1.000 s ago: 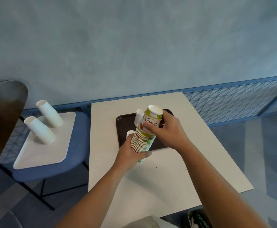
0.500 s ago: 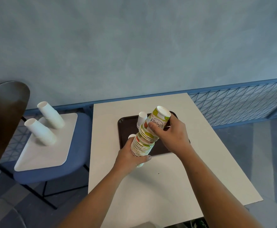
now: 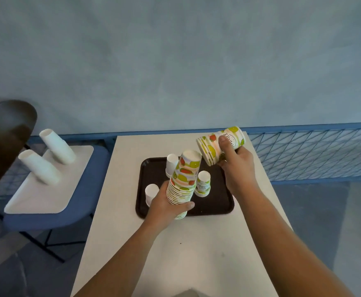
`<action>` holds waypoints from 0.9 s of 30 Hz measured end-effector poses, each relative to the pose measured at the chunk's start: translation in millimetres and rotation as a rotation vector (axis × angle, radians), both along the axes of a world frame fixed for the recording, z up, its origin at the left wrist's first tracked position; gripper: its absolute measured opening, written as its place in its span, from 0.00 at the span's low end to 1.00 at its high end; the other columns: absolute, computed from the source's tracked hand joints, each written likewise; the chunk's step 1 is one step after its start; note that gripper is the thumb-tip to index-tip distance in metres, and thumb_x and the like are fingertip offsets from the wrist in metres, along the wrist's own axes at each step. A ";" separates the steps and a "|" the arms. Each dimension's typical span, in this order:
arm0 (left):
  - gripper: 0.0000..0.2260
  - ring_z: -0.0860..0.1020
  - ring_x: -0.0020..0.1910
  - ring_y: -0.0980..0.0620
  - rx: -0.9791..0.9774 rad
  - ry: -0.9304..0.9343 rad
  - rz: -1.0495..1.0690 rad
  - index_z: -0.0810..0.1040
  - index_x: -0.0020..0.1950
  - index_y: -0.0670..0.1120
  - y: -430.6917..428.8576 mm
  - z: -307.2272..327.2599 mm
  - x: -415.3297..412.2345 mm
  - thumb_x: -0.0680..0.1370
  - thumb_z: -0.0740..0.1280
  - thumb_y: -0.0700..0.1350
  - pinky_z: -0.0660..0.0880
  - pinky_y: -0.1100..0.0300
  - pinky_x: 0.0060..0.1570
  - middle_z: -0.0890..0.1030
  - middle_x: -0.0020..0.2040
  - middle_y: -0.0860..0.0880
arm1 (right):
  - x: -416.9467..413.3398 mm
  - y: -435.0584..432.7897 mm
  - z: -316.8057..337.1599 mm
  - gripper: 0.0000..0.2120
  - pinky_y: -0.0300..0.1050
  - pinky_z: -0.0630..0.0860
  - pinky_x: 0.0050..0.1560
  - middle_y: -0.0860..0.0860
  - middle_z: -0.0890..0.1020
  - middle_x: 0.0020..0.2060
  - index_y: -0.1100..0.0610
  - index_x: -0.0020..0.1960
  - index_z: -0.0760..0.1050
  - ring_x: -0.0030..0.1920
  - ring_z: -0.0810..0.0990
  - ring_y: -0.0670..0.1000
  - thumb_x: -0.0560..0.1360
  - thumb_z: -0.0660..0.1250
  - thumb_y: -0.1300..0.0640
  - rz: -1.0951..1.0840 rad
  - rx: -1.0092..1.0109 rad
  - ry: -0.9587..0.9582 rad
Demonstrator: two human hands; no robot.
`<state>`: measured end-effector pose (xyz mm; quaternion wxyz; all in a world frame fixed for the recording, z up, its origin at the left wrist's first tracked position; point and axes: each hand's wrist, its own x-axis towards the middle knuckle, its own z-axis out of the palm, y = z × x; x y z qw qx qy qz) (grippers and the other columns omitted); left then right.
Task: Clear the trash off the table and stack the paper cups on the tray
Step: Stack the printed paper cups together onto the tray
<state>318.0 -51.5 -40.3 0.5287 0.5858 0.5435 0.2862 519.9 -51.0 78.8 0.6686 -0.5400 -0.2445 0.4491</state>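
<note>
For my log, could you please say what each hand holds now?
Left hand: grips tall stack of fruit-printed paper cups.
Right hand: grips short stack of fruit-printed paper cups.

A plain, matte blue-grey wall [image 3: 175, 61] fills the far side, evenly lit. A blue wire-mesh panel [image 3: 314, 155] runs along its base at right. A white table [image 3: 196, 254] stands mid-scene; left of it, a blue-seated chair [image 3: 47, 218] on dark legs, over grey-blue floor [image 3: 336, 221].
</note>
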 end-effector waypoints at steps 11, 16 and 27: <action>0.32 0.82 0.55 0.57 -0.011 0.025 0.225 0.74 0.66 0.57 -5.9 -4.0 44.1 0.67 0.85 0.48 0.78 0.63 0.52 0.83 0.55 0.58 | 66.1 41.0 -96.8 0.11 0.46 0.82 0.49 0.49 0.86 0.48 0.50 0.50 0.79 0.47 0.86 0.47 0.76 0.74 0.45 -0.065 -0.299 -0.176; 0.33 0.82 0.57 0.55 -0.035 0.039 0.258 0.73 0.68 0.57 2.6 -6.7 39.6 0.67 0.84 0.48 0.78 0.61 0.53 0.83 0.57 0.57 | 59.5 62.5 -135.7 0.17 0.43 0.76 0.48 0.44 0.81 0.46 0.51 0.55 0.75 0.47 0.81 0.45 0.72 0.76 0.46 0.047 -0.241 -0.618; 0.29 0.79 0.53 0.65 -0.059 0.071 0.222 0.71 0.58 0.65 30.1 -7.2 31.7 0.68 0.84 0.47 0.73 0.74 0.42 0.80 0.53 0.65 | 39.0 67.0 -230.2 0.28 0.56 0.77 0.54 0.55 0.77 0.56 0.58 0.65 0.74 0.56 0.77 0.59 0.72 0.77 0.47 0.285 -0.380 -0.999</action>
